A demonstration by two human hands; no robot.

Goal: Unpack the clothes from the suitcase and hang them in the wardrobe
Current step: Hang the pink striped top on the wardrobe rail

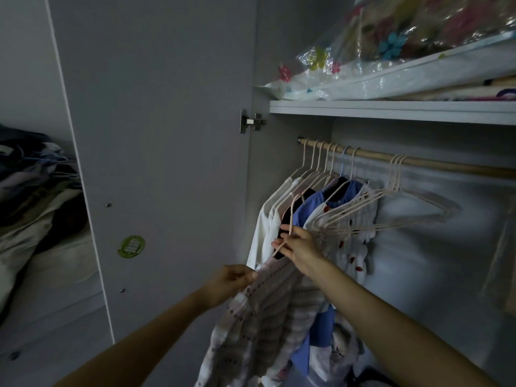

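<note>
Dim grey wardrobe (418, 247) stood open, its door (156, 135) swung out at nine o'clock, while two hands worked a striped garment (268, 311) onto a hanger (290, 219).

Up at one o'clock the shelf (391, 110) carried one clear flower-printed storage bag (391, 57) with folded fabric inside; below it the wooden rail (446, 163) bore about seven hangers with clothes, white, dark and blue among them, plus roughly three bare hangers (391, 208) at three o'clock of those. At centre the right hand (300, 247) pinched the hanger at the base of its hook, which was not on the rail. At seven o'clock of it the left hand (231, 283) gripped the striped garment's shoulder edge with curled fingers, the cloth hanging down toward six o'clock. Far off at nine o'clock lay a heap of clothes (36, 191); the suitcase could not be made out.
</note>
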